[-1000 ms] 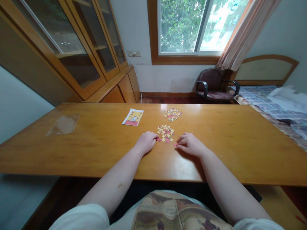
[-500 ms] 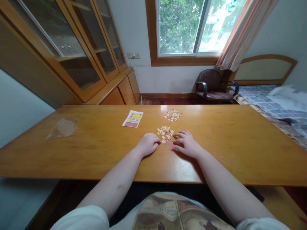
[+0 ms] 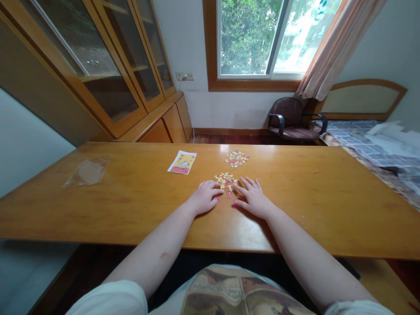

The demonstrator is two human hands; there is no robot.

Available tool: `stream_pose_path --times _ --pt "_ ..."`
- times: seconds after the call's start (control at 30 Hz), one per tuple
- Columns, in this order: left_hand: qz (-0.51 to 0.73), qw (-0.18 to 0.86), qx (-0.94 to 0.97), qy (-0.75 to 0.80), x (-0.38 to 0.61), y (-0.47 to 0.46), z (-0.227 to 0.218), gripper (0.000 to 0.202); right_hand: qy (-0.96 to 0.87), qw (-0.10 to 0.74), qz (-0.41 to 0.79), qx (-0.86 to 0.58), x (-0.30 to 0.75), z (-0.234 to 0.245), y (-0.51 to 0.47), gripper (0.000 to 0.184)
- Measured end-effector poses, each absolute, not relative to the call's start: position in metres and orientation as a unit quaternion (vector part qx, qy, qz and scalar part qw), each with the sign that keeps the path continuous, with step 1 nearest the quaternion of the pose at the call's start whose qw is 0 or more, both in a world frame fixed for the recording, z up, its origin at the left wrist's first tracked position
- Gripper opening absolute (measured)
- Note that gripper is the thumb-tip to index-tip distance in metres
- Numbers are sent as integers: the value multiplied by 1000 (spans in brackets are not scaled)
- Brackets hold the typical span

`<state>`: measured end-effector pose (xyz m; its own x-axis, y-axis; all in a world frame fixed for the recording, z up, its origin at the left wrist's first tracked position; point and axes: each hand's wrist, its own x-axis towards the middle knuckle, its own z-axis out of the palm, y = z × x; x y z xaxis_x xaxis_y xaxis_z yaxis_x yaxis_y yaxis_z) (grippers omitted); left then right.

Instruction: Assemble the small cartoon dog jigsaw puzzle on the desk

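A loose pile of yellow and pink jigsaw puzzle pieces (image 3: 226, 180) lies on the wooden table (image 3: 131, 210) between my hands. My left hand (image 3: 206, 197) rests at the pile's left edge, fingers stretched toward it; a pink piece (image 3: 218, 199) shows by its fingertips. On the right side, my right hand (image 3: 252, 197) is spread, its index fingertip touching the pile and its thumb at another pink piece (image 3: 235, 203). Neither hand visibly grips a piece. Farther back sits a second pile of puzzle pieces (image 3: 236, 159).
A picture card (image 3: 182, 162) with a yellow and red print lies left of the piles. A clear plastic bag (image 3: 88, 171) is at the table's left. Beyond the table stand an office chair (image 3: 290, 118), a bed (image 3: 354, 131) and a glass-door cabinet (image 3: 131, 87).
My left hand's fingers have uncurled and stretched toward the pile. My right hand has shifted slightly left, its fingers now touching the pieces. A pink piece now shows by the left fingertips.
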<state>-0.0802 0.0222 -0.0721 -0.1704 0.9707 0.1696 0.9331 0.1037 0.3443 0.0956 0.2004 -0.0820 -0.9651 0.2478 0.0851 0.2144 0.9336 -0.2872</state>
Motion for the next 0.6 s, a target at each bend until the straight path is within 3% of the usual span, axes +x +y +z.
stream_pose_path --times 0.3,0.6 --pt "153 78 680 713 -68 27 -72 52 -979 31 162 -118 93 -82 202 60" --pt "158 87 697 694 -70 27 -71 45 -975 27 111 -189 91 -82 205 62"
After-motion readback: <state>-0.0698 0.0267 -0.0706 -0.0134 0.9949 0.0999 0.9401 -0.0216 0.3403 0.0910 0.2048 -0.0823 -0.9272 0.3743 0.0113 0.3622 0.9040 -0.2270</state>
